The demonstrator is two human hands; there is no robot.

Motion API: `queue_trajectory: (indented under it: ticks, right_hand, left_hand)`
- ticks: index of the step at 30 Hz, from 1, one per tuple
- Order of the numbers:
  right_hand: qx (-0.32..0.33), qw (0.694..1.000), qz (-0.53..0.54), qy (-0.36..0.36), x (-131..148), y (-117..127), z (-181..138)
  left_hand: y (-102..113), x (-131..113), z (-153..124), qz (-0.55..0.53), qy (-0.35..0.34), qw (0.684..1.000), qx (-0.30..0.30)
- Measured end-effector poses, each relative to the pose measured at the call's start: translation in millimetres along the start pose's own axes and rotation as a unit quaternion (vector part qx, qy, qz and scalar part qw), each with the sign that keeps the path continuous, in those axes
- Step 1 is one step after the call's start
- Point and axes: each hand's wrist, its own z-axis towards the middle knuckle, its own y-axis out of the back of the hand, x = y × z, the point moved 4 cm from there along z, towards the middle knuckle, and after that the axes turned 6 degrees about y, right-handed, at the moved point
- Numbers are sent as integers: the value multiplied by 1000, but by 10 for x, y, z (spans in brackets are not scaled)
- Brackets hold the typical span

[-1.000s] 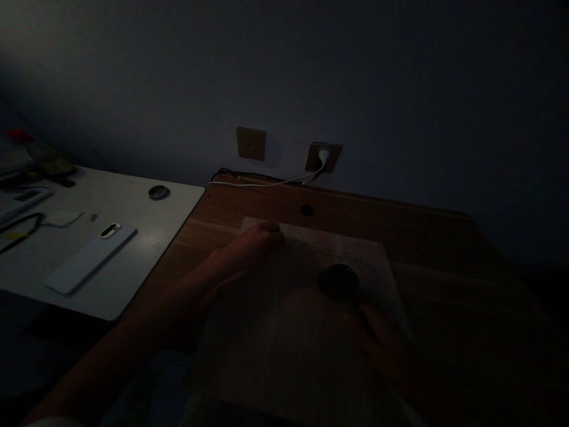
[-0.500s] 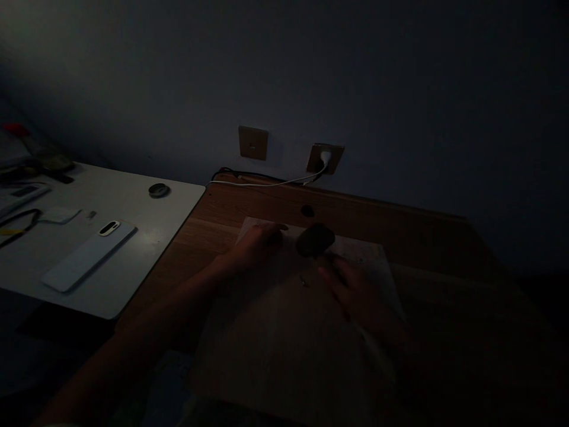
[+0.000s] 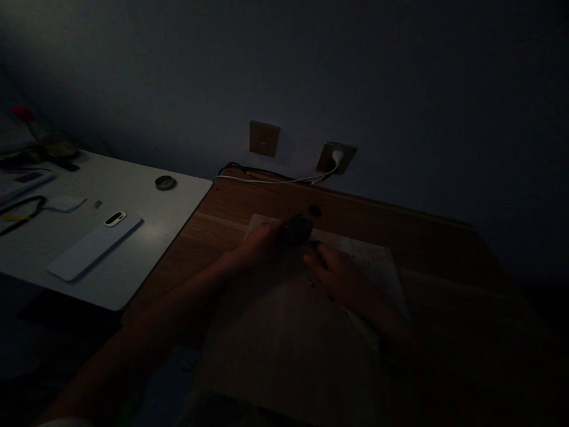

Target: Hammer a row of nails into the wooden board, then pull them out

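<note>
My right hand [image 3: 335,273] is closed round the handle of a dark mallet [image 3: 299,230], whose blunt, rounded head lies beyond the fingers. The head is beside the fingertips of my left hand [image 3: 264,242]; I cannot tell whether they touch. My left fingers look curled together near the far edge of a board [image 3: 275,338], and whatever they hold is lost in the dark. A small shiny metal piece [image 3: 310,280] shows on the board close to my right fingers.
On the white table [image 3: 133,267] at left lie a white phone [image 3: 93,249], a round dark lid-like item [image 3: 165,182] and several cluttered things. Cables [image 3: 275,181] run along the wooden table's [image 3: 204,219] back to a wall socket [image 3: 336,158]. The room is very dim.
The mallet head has moved left, up against or close to my left fingers. My right hand has shifted left with it. The whole view has shifted slightly.
</note>
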Motion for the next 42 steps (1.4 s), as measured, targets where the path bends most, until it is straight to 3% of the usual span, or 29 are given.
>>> queue_trajectory:
  ticks: [4,7,11,14,17,24,29,32,36,39,42]
  right_hand:
    - [-20,1000,-4,15,-22,19,-80]
    - [-3,999,38,-32,-149,37,-263]
    - [17,995,56,-80,-403,71,-567]
    - [-3,995,45,-85,-593,93,-740]
    - [-24,993,26,-110,-758,83,-861]
    - [-40,988,22,-148,-939,-46,-1018]
    - [-9,989,40,-145,-937,-51,-1033]
    - [-18,988,35,-148,-924,-15,-1035]
    - [-11,991,43,-130,-890,-27,-1023]
    - [-8,990,44,-132,-897,-41,-1013]
    - [-24,990,46,-133,-917,-43,-1011]
  left_hand:
    - [66,-20,-23,-2,10,1000,-15]
    - [177,-104,-88,34,-8,998,-50]
    - [202,-409,-263,81,-140,986,-24]
    - [42,-662,-411,157,-258,952,56]
    - [-159,-801,-507,234,-320,913,94]
    - [-442,-931,-597,286,-300,904,102]
    - [-346,-938,-577,264,-334,898,109]
    - [-112,-713,-419,228,-289,926,86]
    - [225,-200,-177,107,-95,989,-25]
    - [268,78,-140,26,-8,998,-48]
    - [209,152,-168,-2,4,1000,-20]
